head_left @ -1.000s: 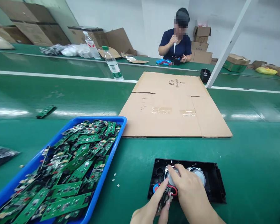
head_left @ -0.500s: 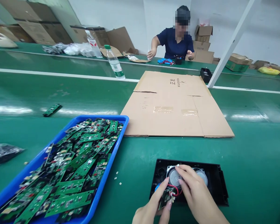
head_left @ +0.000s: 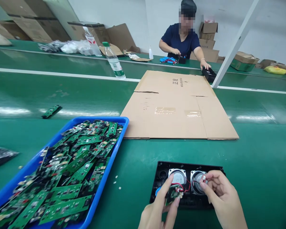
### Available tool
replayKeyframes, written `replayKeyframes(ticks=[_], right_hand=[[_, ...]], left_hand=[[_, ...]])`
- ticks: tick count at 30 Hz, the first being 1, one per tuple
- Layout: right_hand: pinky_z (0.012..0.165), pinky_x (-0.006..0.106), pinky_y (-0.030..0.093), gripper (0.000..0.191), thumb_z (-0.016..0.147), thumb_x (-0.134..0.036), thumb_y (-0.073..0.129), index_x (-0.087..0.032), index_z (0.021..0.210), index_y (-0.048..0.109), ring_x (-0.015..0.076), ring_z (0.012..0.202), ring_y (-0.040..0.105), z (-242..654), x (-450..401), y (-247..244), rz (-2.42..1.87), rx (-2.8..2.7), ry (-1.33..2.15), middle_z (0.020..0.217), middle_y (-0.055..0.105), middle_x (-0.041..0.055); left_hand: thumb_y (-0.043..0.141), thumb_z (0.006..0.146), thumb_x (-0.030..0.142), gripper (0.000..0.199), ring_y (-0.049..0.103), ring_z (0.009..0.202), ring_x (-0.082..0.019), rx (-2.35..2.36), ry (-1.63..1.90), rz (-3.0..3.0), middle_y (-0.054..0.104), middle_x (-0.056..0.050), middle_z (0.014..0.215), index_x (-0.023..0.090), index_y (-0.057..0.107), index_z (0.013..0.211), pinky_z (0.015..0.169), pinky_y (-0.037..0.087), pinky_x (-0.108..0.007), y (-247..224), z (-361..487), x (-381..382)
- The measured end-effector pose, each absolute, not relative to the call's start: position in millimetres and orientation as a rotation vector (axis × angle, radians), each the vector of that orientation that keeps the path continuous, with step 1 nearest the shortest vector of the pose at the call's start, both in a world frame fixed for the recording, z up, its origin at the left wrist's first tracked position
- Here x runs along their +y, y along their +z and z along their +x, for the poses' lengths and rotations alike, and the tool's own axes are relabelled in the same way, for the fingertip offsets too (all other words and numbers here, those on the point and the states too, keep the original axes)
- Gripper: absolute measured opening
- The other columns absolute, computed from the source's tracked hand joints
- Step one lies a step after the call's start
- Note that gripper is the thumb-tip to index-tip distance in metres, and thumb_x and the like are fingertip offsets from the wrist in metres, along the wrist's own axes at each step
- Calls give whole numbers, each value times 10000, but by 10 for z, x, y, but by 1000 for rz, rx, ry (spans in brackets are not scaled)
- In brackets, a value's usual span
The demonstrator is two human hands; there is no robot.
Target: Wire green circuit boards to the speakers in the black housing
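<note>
**Speaker panel half wired**

The black panel (head_left: 192, 198) lies on the green bench (head_left: 138, 159), both speakers (head_left: 178, 176) seated. The left hand (head_left: 157, 211) pinches a small circuit board (head_left: 173, 193); the right hand (head_left: 220, 194) grips its wire connector (head_left: 203, 179), seemingly unattached. A blue tray (head_left: 105, 190) of boards sits left.

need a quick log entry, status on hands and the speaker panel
Left hand pinching small green circuit board. Right hand at right round silver speaker in black plastic panel. Nothing in the way.
</note>
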State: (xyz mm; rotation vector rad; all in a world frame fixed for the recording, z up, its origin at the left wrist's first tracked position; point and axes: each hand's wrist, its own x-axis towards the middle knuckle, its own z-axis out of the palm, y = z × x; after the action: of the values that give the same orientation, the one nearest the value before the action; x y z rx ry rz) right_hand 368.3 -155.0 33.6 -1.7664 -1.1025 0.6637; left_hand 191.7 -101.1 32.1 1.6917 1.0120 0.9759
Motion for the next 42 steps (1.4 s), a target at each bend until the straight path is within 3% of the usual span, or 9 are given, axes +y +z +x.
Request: replayKeyframes(ticks=[6,10,21,25,30,36,42], right_hand=[[517,155,484,167,931,-197,470,-206,883,630,92,575,574,3559,-1563,377,-1635,-1567,375,806,636,20],[553,178,495,160,939,-167,435,-192,891,585,118,673,609,3461,-1515,337,-1655,-1665,295,777,619,22],[622,231,506,171,928,-105,448,-153,898,610,127,662,616,3392,-1489,279,-1659,-1784,-5,756,620,36],[592,218,506,157,957,-152,427,-178,910,575,121,636,610,3395,-1496,249,-1640,-1722,101,738,617,18],[558,201,531,253,996,-288,357,-172,1169,501,130,614,620,3459,-1495,228,-1653,-1716,297,735,624,24],[565,211,527,247,983,-228,364,-174,1124,561,145,665,619,3449,-1499,253,-1669,-1741,310,767,617,43],[520,207,505,320,1015,-306,278,-178,1009,571,137,606,603,3399,-1408,308,-1671,-1743,244,699,605,23]], left_hand=[[428,943,459,372,730,689,-126,1039,1021,1663,759,3,911,269,488,1258,657,584,-144,287,2081,-1010],[434,938,468,371,733,699,-148,1079,1014,1652,761,-5,884,246,511,1226,645,596,-163,279,2091,-1034],[365,979,396,307,726,645,-127,1063,1024,2034,762,1,861,251,498,1214,587,574,-148,197,2031,-985],[324,994,364,320,723,657,-117,998,980,2123,761,-8,883,241,437,1267,634,566,-142,194,1969,-942],[276,1004,330,300,726,705,-126,901,976,2210,751,-15,918,260,454,1234,655,555,-146,256,1957,-911],[297,1000,284,283,714,673,-102,845,1000,2199,746,-4,895,256,459,1231,673,542,-128,304,1974,-897],[293,998,303,279,709,621,-106,855,921,2229,743,-1,874,268,453,1224,703,552,-163,276,1923,-878]])
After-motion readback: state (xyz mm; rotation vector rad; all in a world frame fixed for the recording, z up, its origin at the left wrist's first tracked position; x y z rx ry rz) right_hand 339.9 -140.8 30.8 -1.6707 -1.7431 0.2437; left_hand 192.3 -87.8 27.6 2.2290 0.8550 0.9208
